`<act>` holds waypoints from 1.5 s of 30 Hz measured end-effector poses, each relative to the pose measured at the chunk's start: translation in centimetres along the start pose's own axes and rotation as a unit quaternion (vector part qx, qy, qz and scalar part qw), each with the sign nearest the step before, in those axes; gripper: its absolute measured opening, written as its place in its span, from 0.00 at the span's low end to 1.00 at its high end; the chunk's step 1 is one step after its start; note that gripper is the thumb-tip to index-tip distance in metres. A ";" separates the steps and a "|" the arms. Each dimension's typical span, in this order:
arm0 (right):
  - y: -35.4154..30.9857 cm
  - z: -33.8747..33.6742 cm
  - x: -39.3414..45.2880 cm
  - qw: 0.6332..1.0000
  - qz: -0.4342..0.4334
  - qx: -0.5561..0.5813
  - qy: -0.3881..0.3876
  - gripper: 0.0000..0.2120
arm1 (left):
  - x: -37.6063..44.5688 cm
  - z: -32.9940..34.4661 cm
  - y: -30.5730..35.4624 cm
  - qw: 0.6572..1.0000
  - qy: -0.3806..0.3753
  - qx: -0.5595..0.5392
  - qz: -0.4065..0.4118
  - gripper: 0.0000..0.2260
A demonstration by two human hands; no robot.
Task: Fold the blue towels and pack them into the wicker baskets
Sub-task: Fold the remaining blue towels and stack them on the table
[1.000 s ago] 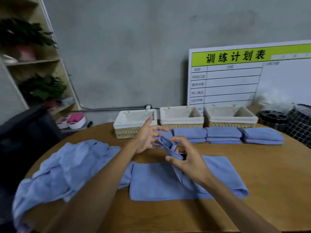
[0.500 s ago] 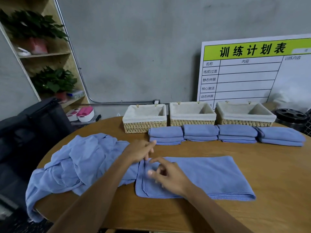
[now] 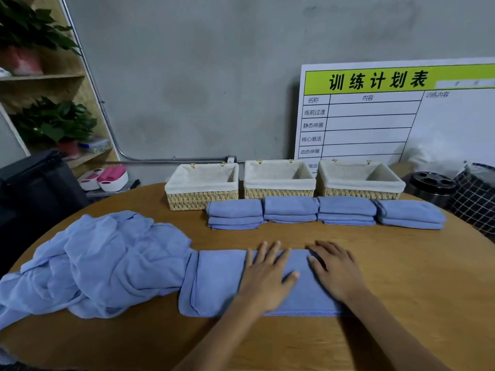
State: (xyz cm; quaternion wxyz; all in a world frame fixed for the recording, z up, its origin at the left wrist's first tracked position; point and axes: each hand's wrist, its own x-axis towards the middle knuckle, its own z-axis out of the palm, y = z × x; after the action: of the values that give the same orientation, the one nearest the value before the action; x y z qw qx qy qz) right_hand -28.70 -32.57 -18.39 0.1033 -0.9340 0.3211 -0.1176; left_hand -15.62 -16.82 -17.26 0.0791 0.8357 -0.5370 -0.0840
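1. Working piece: a half-folded blue towel (image 3: pixel 214 285) lies flat on the round tabletop (image 3: pixel 415 277), directly in front of the person and nearer than the row of wicker baskets (image 3: pixel 278 180).
2. Hands: the left hand (image 3: pixel 265 279) and the right hand (image 3: pixel 334 271) both rest palm-down on this towel, fingers straight and spread. Neither grips the cloth; both press it flat.
3. Orientation: the towel's long axis runs left to right, parallel to the basket row. Its free left end extends well beyond the left hand; the right hand covers the right end.
4. Judgement: the next fold most likely carries one short end across to the other. The left hand is nearer the exposed left end, where the layered edges are visible.
5. Unfolded stock: a crumpled heap of blue towels (image 3: pixel 101 261) sits to the left of the working piece, touching or overlapping its left edge; which cannot be determined.
6. Finished stock: four stacks of folded towels (image 3: pixel 321 210) stand in a row just in front of the baskets, on the tabletop.
7. Baskets: three cloth-lined baskets stand side by side at the far edge. No towel shows inside any of them.
8. Progress: folding is partway done; packing appears not yet begun.
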 end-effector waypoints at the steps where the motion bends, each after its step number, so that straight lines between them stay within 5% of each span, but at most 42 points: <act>1: 0.0 -0.2 0.1 1.000 0.011 -0.010 -0.022 0.30 | 0.0 0.1 -0.7 1.000 -0.007 0.007 -0.004 0.41; 6: -0.4 -0.4 0.0 0.998 0.034 -0.013 -0.059 0.29 | -1.4 -0.4 -6.5 0.997 -0.002 0.040 -0.069 0.33; 12: -0.3 -0.4 -0.1 0.997 0.049 -0.023 -0.050 0.25 | -2.3 -1.1 -8.7 0.995 0.001 0.042 -0.089 0.40; 20: 0.9 -2.2 -2.1 0.990 0.086 -0.088 0.064 0.21 | -2.2 -1.8 -7.3 0.994 -0.022 0.045 -0.101 0.46; 26: 2.9 -2.4 -6.7 0.987 0.109 -0.093 0.073 0.23 | 2.3 -2.7 0.3 0.996 0.006 0.007 0.088 0.27; 35: 7.9 -4.6 -5.4 0.986 0.141 0.059 0.058 0.10 | 15.3 -0.8 11.1 0.960 -0.069 -0.237 0.134 0.03; 40: 11.3 -5.7 -5.8 0.952 0.130 0.261 0.098 0.10 | 18.4 -0.7 13.0 0.936 -0.076 -0.310 0.151 0.04; 45: 11.7 -5.9 -6.2 0.926 0.096 0.341 0.131 0.11 | 19.1 -0.8 13.4 0.921 -0.073 -0.349 0.160 0.01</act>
State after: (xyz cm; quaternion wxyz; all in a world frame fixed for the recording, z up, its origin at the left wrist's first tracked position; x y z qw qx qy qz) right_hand -41.85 -38.37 -16.91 0.3838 -0.7835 0.3600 -0.3305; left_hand -19.48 -39.66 -14.54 0.3384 0.6496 -0.6045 -0.3132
